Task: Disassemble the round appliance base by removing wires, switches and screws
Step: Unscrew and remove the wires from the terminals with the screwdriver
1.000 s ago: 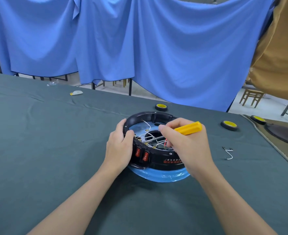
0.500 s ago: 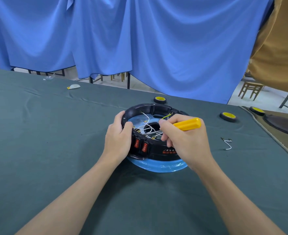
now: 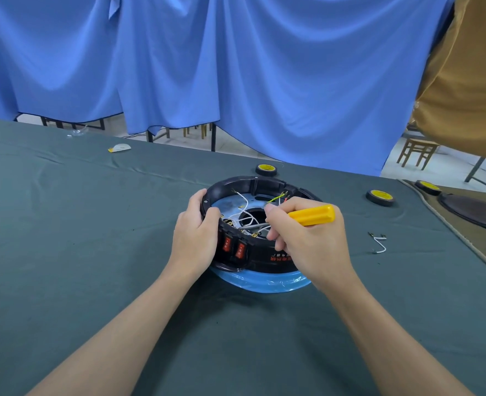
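The round black appliance base [image 3: 247, 185] lies upside down on the dark green cloth, a blue film-wrapped plate [image 3: 261, 281] under it. Two red rocker switches [image 3: 233, 247] sit in its near wall. White wires [image 3: 246, 205] and a yellow-green wire [image 3: 276, 198] lie loose inside around a central hole. My left hand [image 3: 196, 238] grips the left rim, thumb inside. My right hand [image 3: 307, 241] holds a yellow-handled screwdriver [image 3: 313, 215] like a pen, its metal shaft pointing left and down into the base near the switches.
A removed white wire piece [image 3: 379, 244] lies on the cloth to the right. Black-and-yellow tape rolls [image 3: 266, 169] [image 3: 379, 197] [image 3: 427, 187] sit behind and to the right. Dark parts [image 3: 476, 212] rest on a brown mat at far right. Blue curtains hang behind the table.
The view has shifted slightly, so the base sits higher in frame. My right hand has edged the screwdriver tip a little lower and leftward inside the base. My left hand keeps its grip.
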The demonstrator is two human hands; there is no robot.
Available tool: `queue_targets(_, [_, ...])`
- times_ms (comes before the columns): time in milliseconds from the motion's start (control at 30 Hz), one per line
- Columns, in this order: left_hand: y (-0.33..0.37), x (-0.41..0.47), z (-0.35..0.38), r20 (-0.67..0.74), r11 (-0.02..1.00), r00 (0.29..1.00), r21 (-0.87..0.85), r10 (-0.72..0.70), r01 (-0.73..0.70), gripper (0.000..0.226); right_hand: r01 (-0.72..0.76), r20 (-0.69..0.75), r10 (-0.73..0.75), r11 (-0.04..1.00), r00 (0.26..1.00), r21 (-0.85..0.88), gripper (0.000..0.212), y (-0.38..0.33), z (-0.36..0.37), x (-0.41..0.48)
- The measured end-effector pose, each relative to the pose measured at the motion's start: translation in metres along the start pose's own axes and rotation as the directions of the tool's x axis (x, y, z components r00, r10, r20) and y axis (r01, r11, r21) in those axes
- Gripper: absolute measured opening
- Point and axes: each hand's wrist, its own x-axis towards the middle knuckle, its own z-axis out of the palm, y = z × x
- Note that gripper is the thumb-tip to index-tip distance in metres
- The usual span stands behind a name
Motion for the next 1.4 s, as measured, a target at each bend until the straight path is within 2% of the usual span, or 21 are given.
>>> queue_targets(133, [0.000, 0.000, 0.000, -0.001, 1.000, 1.000, -0.003, 0.001, -0.001, 0.028, 0.071, 0.009, -0.071, 0.996, 0.997, -0.057, 0.033, 0.001, 0.001, -0.002])
queue_targets(300, [0.000, 0.000, 0.000, 0.007, 1.000, 1.000, 0.002, 0.007, -0.007, 0.028, 0.100, -0.027, -0.102, 0.994, 0.994, -0.043, 0.031, 0.003, 0.004, -0.005])
queue_targets(500, [-0.004, 0.001, 0.000, 0.007, 1.000, 1.000, -0.007, -0.018, 0.018, 0.033, 0.041, -0.036, -0.039, 0.998, 0.999, 0.054, 0.036, 0.005, -0.001, -0.002])
queue_targets(633, [-0.004, 0.002, 0.001, 0.009, 1.000, 1.000, -0.001, -0.026, 0.026, 0.039, 0.051, -0.015, -0.051, 0.998, 0.999, 0.021, 0.032, 0.005, -0.001, -0.001])
queue_targets(833, [-0.004, 0.003, 0.000, 0.006, 1.000, 1.000, 0.004, -0.021, 0.021, 0.035, 0.090, -0.023, -0.092, 0.994, 0.996, -0.058, 0.028, 0.007, 0.001, -0.001])
queue_targets(1100, [-0.002, 0.001, -0.001, 0.006, 1.000, 1.000, -0.011, 0.004, -0.004, 0.028, 0.064, -0.042, -0.065, 0.997, 0.997, -0.040, 0.028, 0.009, 0.001, 0.001])
queue_targets(1200, [-0.003, 0.002, 0.000, -0.006, 1.000, 1.000, -0.018, -0.005, 0.005, 0.029, 0.065, -0.049, -0.068, 0.996, 0.996, -0.060, 0.028, 0.009, 0.000, 0.002])
queue_targets(1400, [-0.004, 0.003, 0.000, -0.009, 1.000, 1.000, -0.004, -0.015, 0.015, 0.037, 0.030, -0.060, -0.028, 0.999, 0.998, 0.028, 0.030, 0.010, -0.001, 0.002])
